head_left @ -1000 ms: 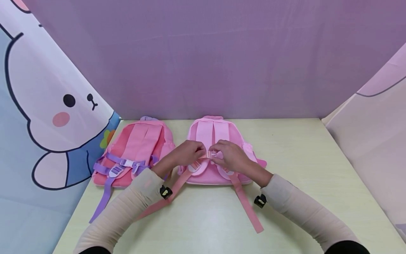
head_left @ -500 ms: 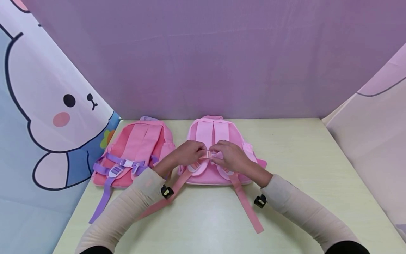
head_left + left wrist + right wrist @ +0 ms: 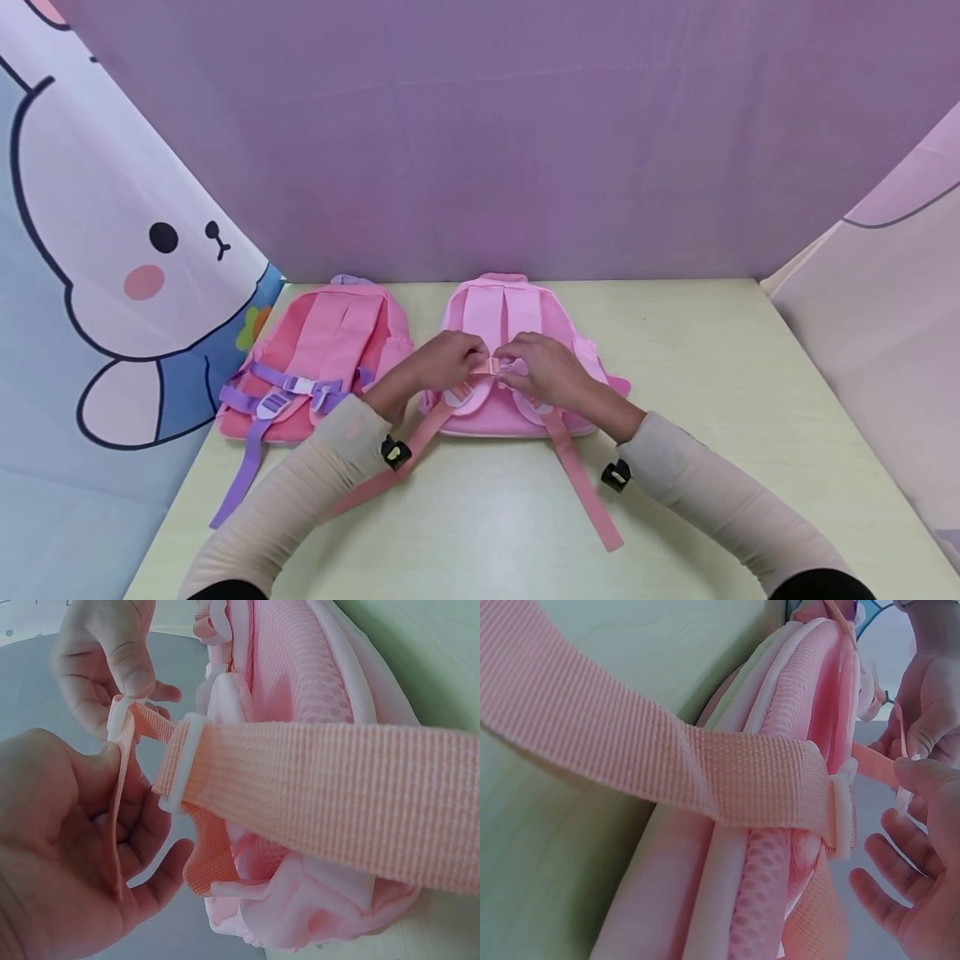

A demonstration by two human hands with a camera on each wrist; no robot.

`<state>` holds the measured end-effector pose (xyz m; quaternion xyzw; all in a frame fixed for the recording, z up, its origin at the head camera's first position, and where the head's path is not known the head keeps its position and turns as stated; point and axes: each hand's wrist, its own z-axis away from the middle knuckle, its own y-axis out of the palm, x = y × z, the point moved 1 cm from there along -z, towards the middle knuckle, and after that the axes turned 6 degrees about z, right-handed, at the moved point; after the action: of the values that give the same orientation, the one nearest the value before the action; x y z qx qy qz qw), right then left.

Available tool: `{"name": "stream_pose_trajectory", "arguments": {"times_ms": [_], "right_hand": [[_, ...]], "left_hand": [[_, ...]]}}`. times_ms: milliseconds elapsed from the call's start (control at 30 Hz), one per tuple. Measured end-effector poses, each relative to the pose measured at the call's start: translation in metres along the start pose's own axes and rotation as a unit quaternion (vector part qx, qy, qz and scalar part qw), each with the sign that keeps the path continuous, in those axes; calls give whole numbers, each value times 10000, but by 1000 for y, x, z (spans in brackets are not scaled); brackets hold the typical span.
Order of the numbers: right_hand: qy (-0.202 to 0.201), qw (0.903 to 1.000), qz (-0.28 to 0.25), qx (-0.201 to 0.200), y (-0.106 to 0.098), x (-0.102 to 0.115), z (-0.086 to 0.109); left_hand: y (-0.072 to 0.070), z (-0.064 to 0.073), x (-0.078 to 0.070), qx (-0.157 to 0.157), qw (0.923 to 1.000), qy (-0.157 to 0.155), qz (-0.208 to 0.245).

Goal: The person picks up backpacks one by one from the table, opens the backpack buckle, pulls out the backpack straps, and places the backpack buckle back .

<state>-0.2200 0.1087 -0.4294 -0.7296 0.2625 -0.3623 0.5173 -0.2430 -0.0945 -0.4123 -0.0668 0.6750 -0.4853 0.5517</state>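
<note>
A light pink backpack lies with its shoulder straps up in the head view. Across its middle, both hands meet at a pale buckle on a peach chest strap. My left hand pinches the peach webbing right beside the buckle, and a loose end hangs over its palm in the left wrist view. The right hand pinches the buckle between thumb and fingers; its other fingers spread loosely below in the right wrist view. Part of the buckle is hidden by the fingertips.
Left of it lies a coral-pink backpack with purple straps and a white buckle. A peach strap tail trails toward the front of the pale table. A purple panel stands behind.
</note>
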Motion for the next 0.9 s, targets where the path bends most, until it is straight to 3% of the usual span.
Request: {"name": "stream_pose_trajectory", "arguments": {"times_ms": [300,567,900], "right_hand": [[-119,9997,-43,-210,-2,2,-2],[-200,9997,46,-97,-2,2,-1],[-176,9996,165,-155,-3,2,-1]], "left_hand": [[-1,-3,-2,48,9993,-171,340],[-1,0,1,268,9975,-333,554],[1,-4,1,206,9953,-482,820]]}}
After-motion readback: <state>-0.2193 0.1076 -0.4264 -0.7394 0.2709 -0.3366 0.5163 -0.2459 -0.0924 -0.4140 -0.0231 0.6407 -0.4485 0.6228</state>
